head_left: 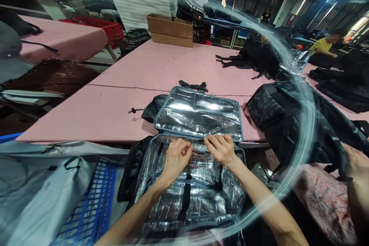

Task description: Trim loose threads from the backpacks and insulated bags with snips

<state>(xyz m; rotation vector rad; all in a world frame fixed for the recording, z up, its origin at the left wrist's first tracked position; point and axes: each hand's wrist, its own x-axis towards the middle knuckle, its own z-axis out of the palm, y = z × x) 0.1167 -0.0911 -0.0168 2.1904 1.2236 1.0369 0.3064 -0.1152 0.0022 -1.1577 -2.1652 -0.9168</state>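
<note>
An insulated bag (201, 203) lies open in front of me, black outside with a silver foil lining. Its foil-lined lid (198, 113) is folded back onto the pink table. Over the back of the opening, my left hand (178, 157) has thumb and fingers pinched together; anything between them is too small to make out. Fingers of my right hand (221, 149) curl over the rim by the lid's hinge seam, gripping the bag there. A dark strap (186, 201) runs down inside the lining. Black buckles and straps (193, 85) lie beyond the lid.
The pink table (115, 111) stretches ahead, with a cardboard box (170, 30) at its far end. Dark backpacks (271, 107) are piled to the right, where another person's hand (356, 161) shows. A blue plastic basket (92, 200) and a grey bag stand at left.
</note>
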